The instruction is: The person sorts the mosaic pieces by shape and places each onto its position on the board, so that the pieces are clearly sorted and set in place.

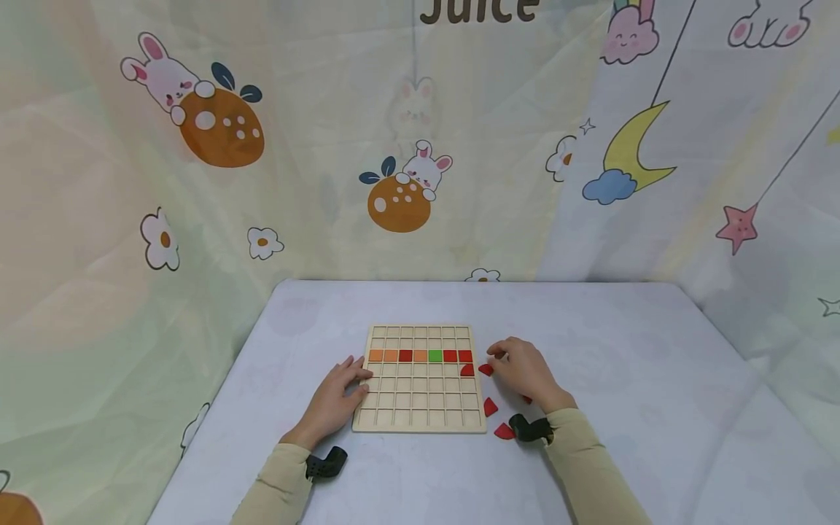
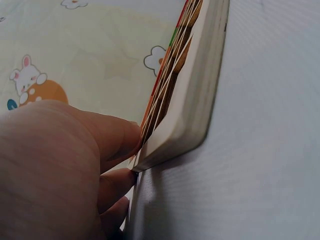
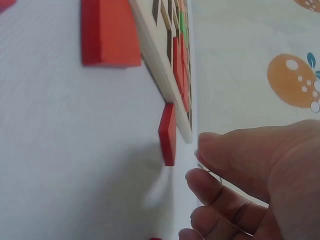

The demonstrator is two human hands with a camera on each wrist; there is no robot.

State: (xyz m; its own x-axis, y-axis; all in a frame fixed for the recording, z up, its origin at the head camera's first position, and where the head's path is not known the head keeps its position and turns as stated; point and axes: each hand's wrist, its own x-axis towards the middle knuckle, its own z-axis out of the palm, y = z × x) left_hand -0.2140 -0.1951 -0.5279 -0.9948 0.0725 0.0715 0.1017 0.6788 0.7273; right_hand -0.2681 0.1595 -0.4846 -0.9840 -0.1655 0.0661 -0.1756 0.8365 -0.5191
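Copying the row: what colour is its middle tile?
The middle tile is orange, clearest in the head view.

Passage is available between the grid board [image 1: 413, 401] and the far edge of the desk [image 1: 623, 328], and from the right hand [image 1: 525, 372] to the desk's right edge. The left hand [image 1: 336, 399] obstructs the board's left edge; red pieces [image 1: 490, 407] obstruct its right.
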